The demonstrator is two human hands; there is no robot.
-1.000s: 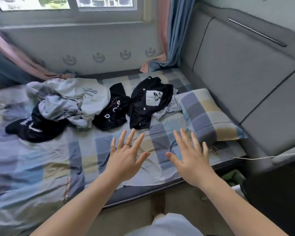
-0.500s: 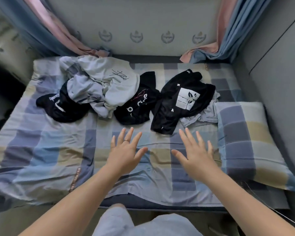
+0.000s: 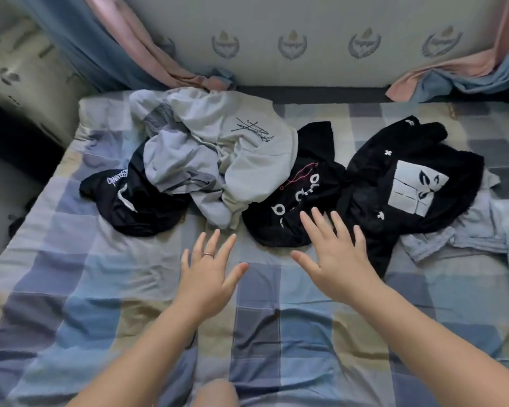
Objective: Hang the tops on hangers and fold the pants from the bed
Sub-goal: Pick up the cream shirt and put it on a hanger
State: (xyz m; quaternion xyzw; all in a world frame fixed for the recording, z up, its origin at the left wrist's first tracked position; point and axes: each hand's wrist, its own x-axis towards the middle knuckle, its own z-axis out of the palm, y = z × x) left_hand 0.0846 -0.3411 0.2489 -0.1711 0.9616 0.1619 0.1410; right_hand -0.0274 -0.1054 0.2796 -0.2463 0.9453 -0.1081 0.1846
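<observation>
Crumpled clothes lie in a row across the far half of the checked bed [image 3: 71, 289]. From left: a black garment with white lettering [image 3: 130, 201], a pale grey top with a scribbled logo [image 3: 241, 148], a black top with white letters [image 3: 300, 207], a black top with a white square print [image 3: 409, 183], and a light blue garment [image 3: 465, 233] under its right side. My left hand [image 3: 209, 274], ring on one finger, hovers with fingers spread just short of the pile. My right hand [image 3: 335, 257] is spread too, its fingertips over the edge of the lettered black top.
Pink and blue curtains [image 3: 147, 54] hang down onto the bed's far corners along a patterned wall [image 3: 291, 45]. A dark gap [image 3: 15, 142] lies off the bed's left side. My knee [image 3: 215, 395] shows at the bottom edge.
The view has swung left and moved in over the bed; the pillow has left the frame. Both spread hands have reached forward to the clothes, the right one now over the lettered black top.
</observation>
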